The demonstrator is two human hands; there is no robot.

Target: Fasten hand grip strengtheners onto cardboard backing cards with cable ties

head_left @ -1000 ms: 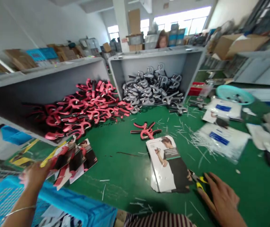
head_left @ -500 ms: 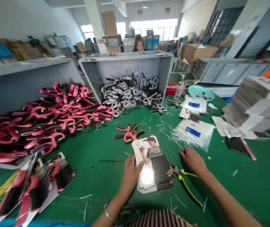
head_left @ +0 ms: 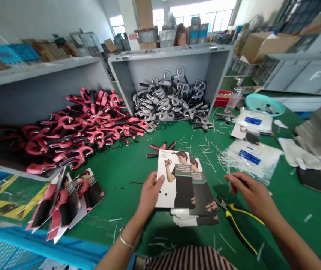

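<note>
My left hand (head_left: 150, 191) grips a printed backing card (head_left: 176, 183) by its left edge, raised over a stack of similar cards (head_left: 205, 195) on the green table. Two small holes show low on the card's white side. Between the fingertips of my right hand (head_left: 247, 189) is a thin white cable tie (head_left: 229, 176), roughly upright. Just below that hand lie yellow-and-black cutting pliers (head_left: 235, 219), jaws towards the cards. Behind the raised card sits a pink-and-black hand gripper (head_left: 162, 146), partly hidden by it.
Grey bins hold pink hand grippers (head_left: 93, 131) and grey hand grippers (head_left: 171, 99). Carded pink grippers (head_left: 65, 202) lie at left. A plastic bag of cable ties (head_left: 257, 159), a turquoise dish (head_left: 264, 105) and a paper stack (head_left: 320, 123) stand right. A person (head_left: 181, 35) is beyond the bins.
My left hand has lifted one card off the stack and shifted it left. My right hand has picked up a white cable tie by the bag. The view has turned slightly left.
</note>
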